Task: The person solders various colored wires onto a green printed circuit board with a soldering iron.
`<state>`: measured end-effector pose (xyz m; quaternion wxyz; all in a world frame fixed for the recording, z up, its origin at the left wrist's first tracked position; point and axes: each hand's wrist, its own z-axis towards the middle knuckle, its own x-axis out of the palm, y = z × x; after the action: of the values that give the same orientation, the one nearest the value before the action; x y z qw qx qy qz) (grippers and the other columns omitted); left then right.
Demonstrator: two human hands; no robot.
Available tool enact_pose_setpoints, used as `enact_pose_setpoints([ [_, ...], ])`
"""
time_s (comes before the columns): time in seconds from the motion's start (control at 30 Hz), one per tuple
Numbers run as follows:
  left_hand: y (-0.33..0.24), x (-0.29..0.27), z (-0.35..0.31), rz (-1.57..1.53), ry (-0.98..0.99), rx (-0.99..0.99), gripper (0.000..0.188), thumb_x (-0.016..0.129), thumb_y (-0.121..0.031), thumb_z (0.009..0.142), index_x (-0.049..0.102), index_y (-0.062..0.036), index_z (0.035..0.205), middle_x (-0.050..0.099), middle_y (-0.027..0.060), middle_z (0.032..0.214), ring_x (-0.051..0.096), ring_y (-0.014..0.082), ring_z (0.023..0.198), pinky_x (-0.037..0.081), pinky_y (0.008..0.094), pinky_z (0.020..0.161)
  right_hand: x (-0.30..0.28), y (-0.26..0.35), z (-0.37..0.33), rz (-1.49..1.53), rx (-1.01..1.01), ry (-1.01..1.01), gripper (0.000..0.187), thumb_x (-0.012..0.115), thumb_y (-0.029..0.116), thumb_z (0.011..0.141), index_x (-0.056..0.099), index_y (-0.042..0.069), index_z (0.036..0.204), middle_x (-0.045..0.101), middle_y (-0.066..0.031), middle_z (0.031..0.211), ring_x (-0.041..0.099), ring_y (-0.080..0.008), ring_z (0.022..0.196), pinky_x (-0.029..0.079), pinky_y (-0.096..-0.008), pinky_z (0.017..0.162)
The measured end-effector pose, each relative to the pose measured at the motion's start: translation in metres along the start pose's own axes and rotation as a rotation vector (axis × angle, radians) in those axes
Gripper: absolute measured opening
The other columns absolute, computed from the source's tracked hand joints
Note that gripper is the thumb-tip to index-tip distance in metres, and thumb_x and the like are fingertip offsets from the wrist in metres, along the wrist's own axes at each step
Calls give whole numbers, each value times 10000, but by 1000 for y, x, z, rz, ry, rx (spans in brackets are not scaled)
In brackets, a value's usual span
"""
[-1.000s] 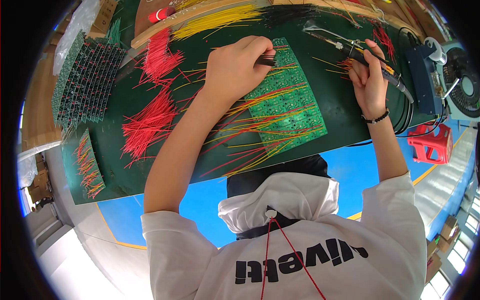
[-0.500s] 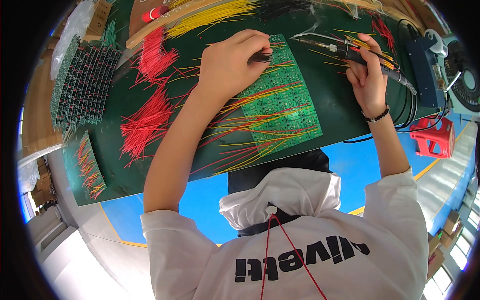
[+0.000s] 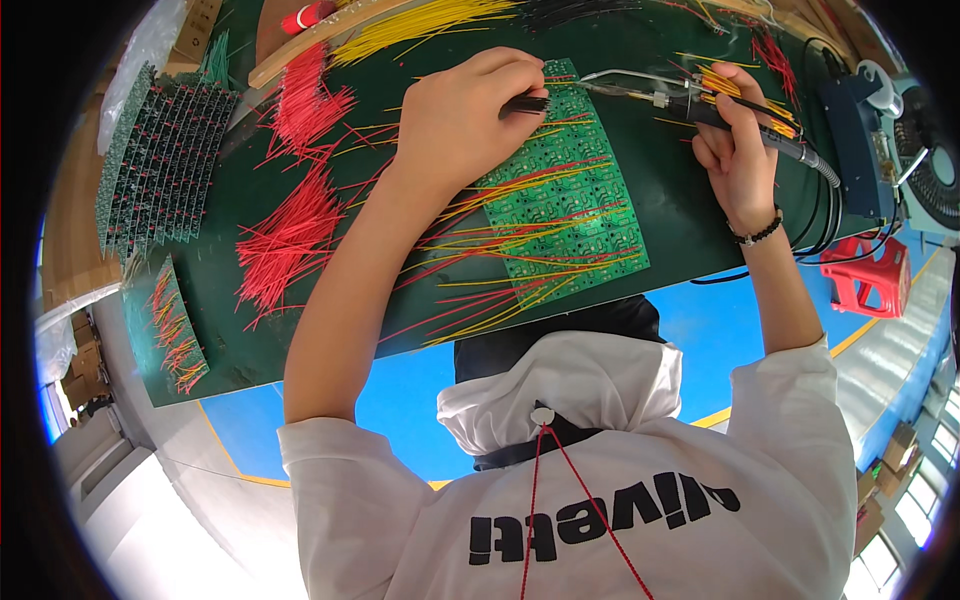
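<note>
My left hand is closed on a bundle of black wires over the far left part of a green circuit board panel. Red and yellow wires run from the panel out past its left edge. In my right hand is a soldering iron with a dark grip, held like a pen. A bunch of yellow wires is tucked in the same hand. The iron's thin bent tip is at the panel's far right corner; whether it touches cannot be made out.
Piles of red wires lie left of the panel, with a stack of populated boards farther left. A wooden strip borders yellow wires at the back. At right stand a blue soldering station and a fan.
The iron's tip has moved slightly left, closer to the panel's far corner. The smoke seen above it earlier has thinned away. My left hand still grips the black wires, almost unmoved.
</note>
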<state>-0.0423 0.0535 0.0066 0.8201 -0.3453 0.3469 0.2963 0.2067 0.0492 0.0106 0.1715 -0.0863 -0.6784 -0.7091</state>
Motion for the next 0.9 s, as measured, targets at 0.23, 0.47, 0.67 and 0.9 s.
enact_pose_setpoints([
  [0.23, 3, 5, -1, -20, -57, 25, 125, 634, -140, 647, 558, -136, 745, 606, -69, 863, 587, 190, 628, 470, 298, 513, 0, -2, 1, -12, -18, 15, 236, 465, 79, 849, 480, 74, 1085, 352, 49, 571, 230, -15, 394, 189, -190, 365],
  [0.47, 0, -1, 0, 4, 5, 10, 95, 641, -119, 712, 588, -94, 787, 631, -19, 923, 616, 146, 669, 492, 233, 580, 5, 0, -1, -121, 6, -12, 244, 409, 124, 880, 454, 99, 1119, 249, 61, 494, 186, -19, 408, 170, -187, 393],
  [0.67, 0, 0, 0, 3, 7, 8, 97, 642, -121, 709, 591, -94, 788, 629, -19, 926, 616, 148, 670, 493, 234, 587, -1, -1, 1, -1, -19, 23, 224, 460, 87, 854, 487, 81, 1076, 329, 52, 545, 221, -17, 394, 178, -191, 366],
  [0.9, 3, 3, -1, -24, -28, 18, 114, 624, -147, 661, 564, -145, 758, 608, -65, 898, 595, 192, 652, 476, 300, 532, 5, 2, 0, -80, 18, -48, 258, 386, 120, 883, 452, 97, 1131, 233, 56, 473, 182, -26, 406, 165, -194, 389],
])
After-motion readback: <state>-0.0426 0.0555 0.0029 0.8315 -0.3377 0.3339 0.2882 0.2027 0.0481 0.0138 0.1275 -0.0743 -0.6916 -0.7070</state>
